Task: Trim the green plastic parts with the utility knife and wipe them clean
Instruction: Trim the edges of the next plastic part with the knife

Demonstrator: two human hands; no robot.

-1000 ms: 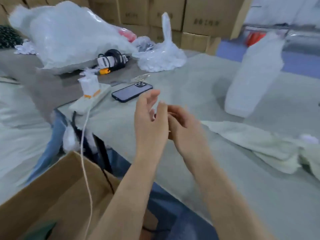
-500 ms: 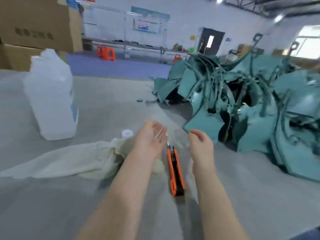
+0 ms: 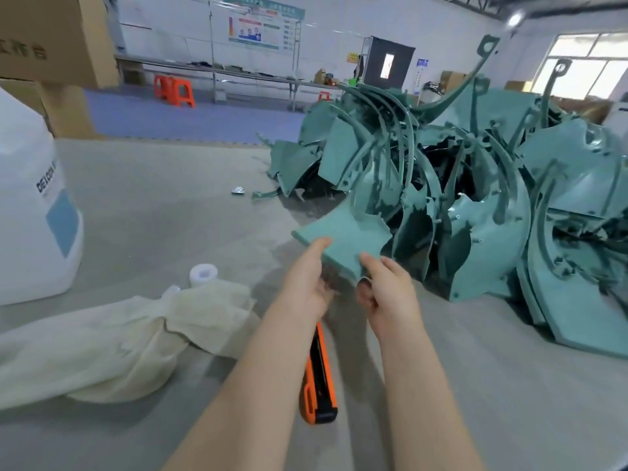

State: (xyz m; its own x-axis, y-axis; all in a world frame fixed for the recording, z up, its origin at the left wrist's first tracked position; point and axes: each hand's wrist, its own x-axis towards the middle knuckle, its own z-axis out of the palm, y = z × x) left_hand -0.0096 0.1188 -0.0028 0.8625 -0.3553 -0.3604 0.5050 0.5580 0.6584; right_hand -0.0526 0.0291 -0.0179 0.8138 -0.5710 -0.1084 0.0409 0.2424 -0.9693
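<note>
Empty 0.5 s earlier, the left hand [image 3: 306,283] and right hand [image 3: 387,290] together gripped 1 green plastic part [image 3: 343,236] beside the pile [image 3: 475,198]. The left forearm [image 3: 258,379] hid the front of the utility knife [image 3: 319,379] on the table [image 3: 153,198].

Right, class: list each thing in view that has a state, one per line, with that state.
Part: held by its near edge.
Left hand: grips part.
Right hand: pinches part.
Knife: lying on table, unheld.
Cloth: crumpled on table.
Jug: upright.
Cap: loose, by cloth.
Pile: heaped on table.
</note>
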